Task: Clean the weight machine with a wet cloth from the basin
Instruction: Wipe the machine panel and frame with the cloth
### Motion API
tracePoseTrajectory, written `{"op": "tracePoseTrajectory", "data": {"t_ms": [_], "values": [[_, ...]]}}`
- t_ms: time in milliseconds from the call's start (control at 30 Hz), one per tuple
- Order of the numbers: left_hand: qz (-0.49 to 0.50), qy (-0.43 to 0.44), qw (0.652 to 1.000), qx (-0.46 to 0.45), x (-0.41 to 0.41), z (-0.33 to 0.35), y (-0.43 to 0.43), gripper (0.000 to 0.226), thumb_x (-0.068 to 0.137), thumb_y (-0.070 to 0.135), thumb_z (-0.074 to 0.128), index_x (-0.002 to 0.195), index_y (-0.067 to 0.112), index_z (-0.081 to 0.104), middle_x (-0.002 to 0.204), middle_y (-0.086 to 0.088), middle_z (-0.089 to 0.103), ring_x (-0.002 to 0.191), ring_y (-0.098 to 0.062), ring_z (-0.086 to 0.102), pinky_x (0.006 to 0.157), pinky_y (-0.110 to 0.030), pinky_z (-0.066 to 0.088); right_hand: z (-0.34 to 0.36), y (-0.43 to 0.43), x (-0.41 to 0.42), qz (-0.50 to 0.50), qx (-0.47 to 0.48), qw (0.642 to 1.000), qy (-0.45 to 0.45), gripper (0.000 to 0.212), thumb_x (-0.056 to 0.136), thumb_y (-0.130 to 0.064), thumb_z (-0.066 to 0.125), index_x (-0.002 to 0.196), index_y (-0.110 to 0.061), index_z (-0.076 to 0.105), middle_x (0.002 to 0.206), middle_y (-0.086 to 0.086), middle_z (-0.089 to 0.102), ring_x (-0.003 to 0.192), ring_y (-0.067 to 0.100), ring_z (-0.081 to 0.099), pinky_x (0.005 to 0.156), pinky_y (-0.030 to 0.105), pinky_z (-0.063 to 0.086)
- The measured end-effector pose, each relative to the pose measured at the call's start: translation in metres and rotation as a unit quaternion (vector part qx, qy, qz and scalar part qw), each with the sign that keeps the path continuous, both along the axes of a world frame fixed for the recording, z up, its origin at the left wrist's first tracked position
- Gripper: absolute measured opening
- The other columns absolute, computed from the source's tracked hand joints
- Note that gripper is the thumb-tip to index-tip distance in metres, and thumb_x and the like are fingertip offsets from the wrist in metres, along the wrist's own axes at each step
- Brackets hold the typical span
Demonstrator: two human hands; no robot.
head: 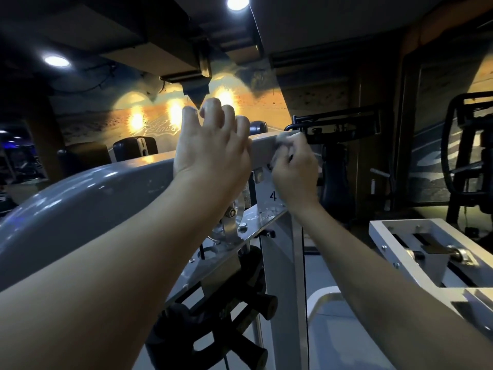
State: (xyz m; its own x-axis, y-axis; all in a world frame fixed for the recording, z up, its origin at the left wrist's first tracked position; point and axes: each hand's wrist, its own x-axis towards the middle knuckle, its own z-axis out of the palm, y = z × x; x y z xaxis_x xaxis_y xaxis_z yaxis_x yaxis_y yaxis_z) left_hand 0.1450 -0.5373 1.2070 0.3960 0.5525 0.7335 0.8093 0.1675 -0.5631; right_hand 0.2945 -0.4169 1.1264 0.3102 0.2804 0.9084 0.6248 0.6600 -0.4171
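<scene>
The grey weight machine (80, 198) fills the left and centre, with a curved arm rising to a square top beam (262, 145). My left hand (213, 148) is raised over that beam where the arm joins it, fingers loosely bent and holding nothing. My right hand (293, 169) grips a crumpled pale cloth (280, 145) and presses it against the beam's right end. The cloth is blurred and mostly hidden by my fingers. The basin is not in view.
A black selector wheel with knob handles (234, 311) sits low on the machine. A white pulley frame (426, 252) stands at the right. Further back are black machine arms (333, 124), dark pads (136, 148) and a dark rack (464, 156).
</scene>
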Motion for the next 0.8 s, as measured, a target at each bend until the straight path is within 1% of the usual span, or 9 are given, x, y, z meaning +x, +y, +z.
{"op": "tracePoseTrajectory", "data": {"t_ms": [67, 133, 233, 333, 400, 467, 600, 733, 800], "values": [[-0.004, -0.001, 1.0, 0.005, -0.001, 0.0, 0.0, 0.043, 0.105, 0.038, 0.028, 0.133, 0.008, 0.04, 0.133, -0.018, 0.046, 0.127, -0.036, 0.039, 0.1, -0.05, 0.037, -0.01, -0.007, -0.004, 0.001, 0.059, 0.996, -0.073, 0.009, 0.099, -0.007, 0.048, 0.096, -0.005, 0.056, 0.084, 0.004, 0.057, 0.069, 0.018, 0.049, 0.058, 0.029, 0.036], [-0.004, -0.002, 1.0, 0.004, -0.001, 0.0, 0.001, 0.042, 0.105, 0.038, 0.028, 0.133, 0.008, 0.039, 0.132, -0.018, 0.046, 0.127, -0.036, 0.039, 0.1, -0.05, 0.037, -0.008, 0.001, 0.01, -0.012, 0.066, 0.992, -0.104, 0.008, 0.098, -0.005, 0.048, 0.094, -0.003, 0.055, 0.084, 0.005, 0.053, 0.068, 0.018, 0.045, 0.055, 0.028, 0.031], [-0.002, -0.007, 1.0, 0.0, -0.001, -0.001, 0.001, 0.043, 0.106, 0.039, 0.029, 0.134, 0.008, 0.039, 0.134, -0.018, 0.046, 0.128, -0.036, 0.039, 0.102, -0.051, 0.036, 0.003, 0.024, 0.034, -0.035, -0.016, 0.999, -0.03, 0.013, 0.105, -0.015, 0.045, 0.093, -0.016, 0.05, 0.08, 0.0, 0.055, 0.066, 0.019, 0.051, 0.053, 0.028, 0.036], [-0.002, -0.012, 1.0, 0.0, -0.001, 0.002, 0.002, 0.043, 0.106, 0.038, 0.028, 0.134, 0.009, 0.041, 0.133, -0.017, 0.047, 0.128, -0.036, 0.039, 0.102, -0.052, 0.036, 0.008, 0.04, 0.046, -0.047, -0.095, 0.993, 0.054, 0.02, 0.109, -0.028, 0.041, 0.093, -0.017, 0.046, 0.08, 0.002, 0.057, 0.072, 0.022, 0.057, 0.057, 0.045, 0.049], [-0.001, -0.012, 1.0, -0.006, 0.0, 0.003, 0.0, 0.042, 0.106, 0.037, 0.027, 0.134, 0.008, 0.042, 0.133, -0.018, 0.047, 0.127, -0.036, 0.04, 0.103, -0.053, 0.035, 0.01, 0.038, 0.043, -0.05, -0.108, 0.99, 0.08, 0.017, 0.108, -0.027, 0.043, 0.095, -0.017, 0.048, 0.084, 0.001, 0.059, 0.076, 0.022, 0.059, 0.063, 0.047, 0.053], [-0.002, -0.006, 1.0, -0.014, 0.001, 0.002, -0.003, 0.042, 0.106, 0.036, 0.028, 0.134, 0.008, 0.042, 0.134, -0.018, 0.047, 0.128, -0.037, 0.04, 0.104, -0.054, 0.035, 0.011, 0.029, 0.033, -0.054, -0.095, 0.991, 0.08, 0.014, 0.106, -0.023, 0.045, 0.098, -0.014, 0.052, 0.087, 0.0, 0.059, 0.077, 0.02, 0.057, 0.062, 0.042, 0.049], [-0.031, -0.007, 0.998, -0.046, 0.001, 0.004, -0.017, 0.044, 0.106, 0.036, 0.032, 0.139, 0.008, 0.038, 0.144, -0.017, 0.041, 0.137, -0.036, 0.035, 0.112, -0.057, 0.029, 0.011, 0.003, 0.004, -0.031, -0.053, 0.996, 0.058, 0.015, 0.105, -0.017, 0.046, 0.098, -0.008, 0.055, 0.083, -0.002, 0.055, 0.073, 0.018, 0.051, 0.057, 0.031, 0.029], [-0.033, -0.064, 0.996, -0.05, -0.012, 0.013, -0.045, 0.048, 0.107, 0.038, 0.035, 0.147, 0.011, 0.035, 0.154, -0.015, 0.03, 0.148, -0.035, 0.022, 0.121, -0.061, 0.014, 0.012, -0.027, -0.015, -0.031, -0.045, 0.998, 0.036, 0.015, 0.106, -0.019, 0.046, 0.092, -0.014, 0.049, 0.073, -0.008, 0.046, 0.061, 0.011, 0.045, 0.052, 0.031, 0.03], [-0.03, -0.106, 0.993, -0.034, -0.028, 0.017, -0.064, 0.046, 0.109, 0.039, 0.03, 0.147, 0.012, 0.036, 0.156, -0.014, 0.029, 0.148, -0.035, 0.02, 0.12, -0.061, 0.012, 0.011, -0.05, -0.029, -0.03, -0.034, 0.999, 0.015, 0.015, 0.106, -0.017, 0.048, 0.091, -0.016, 0.047, 0.073, -0.011, 0.042, 0.062, -0.003, 0.039, 0.051, 0.016, 0.028]]}}
